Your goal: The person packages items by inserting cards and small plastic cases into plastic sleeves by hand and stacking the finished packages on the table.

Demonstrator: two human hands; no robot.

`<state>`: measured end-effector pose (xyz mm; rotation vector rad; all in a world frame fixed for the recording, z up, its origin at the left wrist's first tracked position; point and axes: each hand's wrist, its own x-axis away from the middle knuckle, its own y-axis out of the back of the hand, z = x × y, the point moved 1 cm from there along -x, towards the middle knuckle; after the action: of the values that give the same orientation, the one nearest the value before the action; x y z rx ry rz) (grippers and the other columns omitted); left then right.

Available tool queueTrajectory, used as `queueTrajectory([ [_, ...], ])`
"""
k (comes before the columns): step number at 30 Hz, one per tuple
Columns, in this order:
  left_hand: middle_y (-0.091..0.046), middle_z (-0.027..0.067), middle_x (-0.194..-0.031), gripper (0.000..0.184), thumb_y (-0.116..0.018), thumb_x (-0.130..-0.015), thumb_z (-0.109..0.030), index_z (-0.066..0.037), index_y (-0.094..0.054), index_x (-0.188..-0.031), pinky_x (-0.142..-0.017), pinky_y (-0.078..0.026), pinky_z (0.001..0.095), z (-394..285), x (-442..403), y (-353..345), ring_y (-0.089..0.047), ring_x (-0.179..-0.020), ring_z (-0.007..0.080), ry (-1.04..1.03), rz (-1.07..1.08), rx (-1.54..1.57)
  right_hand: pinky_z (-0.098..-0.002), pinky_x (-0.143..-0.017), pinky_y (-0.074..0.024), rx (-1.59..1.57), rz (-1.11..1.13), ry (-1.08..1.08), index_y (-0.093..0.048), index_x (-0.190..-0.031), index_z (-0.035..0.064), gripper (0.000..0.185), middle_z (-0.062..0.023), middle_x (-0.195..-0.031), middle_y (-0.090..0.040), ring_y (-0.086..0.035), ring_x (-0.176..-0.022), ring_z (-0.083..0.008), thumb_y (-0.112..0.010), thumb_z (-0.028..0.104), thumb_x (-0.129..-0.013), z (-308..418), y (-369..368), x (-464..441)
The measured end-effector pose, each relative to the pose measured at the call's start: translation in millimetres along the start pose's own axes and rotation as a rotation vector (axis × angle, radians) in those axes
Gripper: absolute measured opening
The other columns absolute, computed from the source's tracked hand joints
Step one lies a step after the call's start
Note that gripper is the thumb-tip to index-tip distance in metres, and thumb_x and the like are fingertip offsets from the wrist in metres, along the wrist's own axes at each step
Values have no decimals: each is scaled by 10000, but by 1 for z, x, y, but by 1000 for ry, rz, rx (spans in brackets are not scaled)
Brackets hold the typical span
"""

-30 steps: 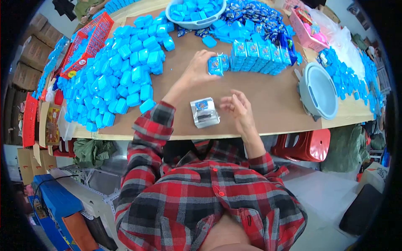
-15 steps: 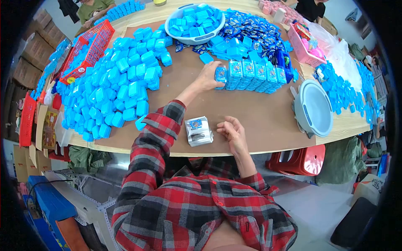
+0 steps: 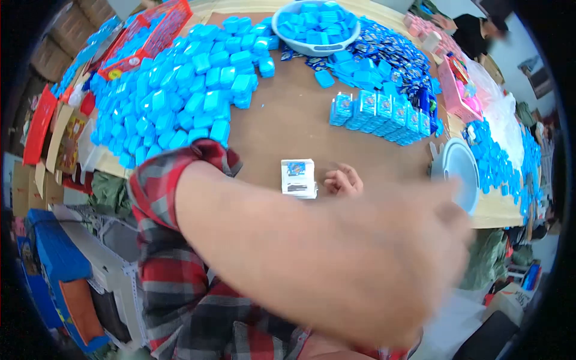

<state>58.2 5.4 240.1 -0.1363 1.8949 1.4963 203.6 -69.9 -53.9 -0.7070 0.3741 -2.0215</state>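
Note:
My left forearm sweeps across the front of the view, and my left hand (image 3: pixel 447 231) at its end is smeared by motion; its fingers and anything in them cannot be made out. Beyond that arm my right hand (image 3: pixel 344 180) shows only in part, fingers curled closed with nothing visible in them. Just left of it a stack of clear printed packets (image 3: pixel 298 177) lies on the brown table covering (image 3: pixel 282 120). Rows of stacked blue printed boxes (image 3: pixel 379 115) stand farther back, touched by neither hand.
Many plain blue boxes (image 3: pixel 174 90) are heaped at the left beside a red basket (image 3: pixel 144 39). A filled basin (image 3: pixel 315 45), dark blue packets (image 3: pixel 393 57) and a pink basket (image 3: pixel 453 90) stand behind. An empty basin (image 3: pixel 462 171) is at the right; a person (image 3: pixel 474 36) is beyond.
My left hand has left the row of boxes and swung right and close to the camera. The small box it held stands at the row's left end. My right hand remains beside the packets.

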Motion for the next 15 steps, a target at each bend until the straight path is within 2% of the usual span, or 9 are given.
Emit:
queueTrajectory([
  [5,-573,90,-786,229,-668,-634,-192,-59,-601,-809,-741,-402,343,-20,20,3,-489,-745,256,114,-80,24,-207,-711,-483,58,88,-7,-439,-1194,-27,347,-129,-931,-637,-603,-745,-133,-576,94,-899,4,-16,7],
  [15,-585,99,-826,235,-681,-640,-176,-51,-613,-827,-744,-422,347,-34,10,10,-511,-770,257,109,-109,113,-220,-723,-488,59,108,26,-427,-1199,-37,366,-129,-923,-632,-605,-755,-141,-582,105,-899,4,-14,22],
])
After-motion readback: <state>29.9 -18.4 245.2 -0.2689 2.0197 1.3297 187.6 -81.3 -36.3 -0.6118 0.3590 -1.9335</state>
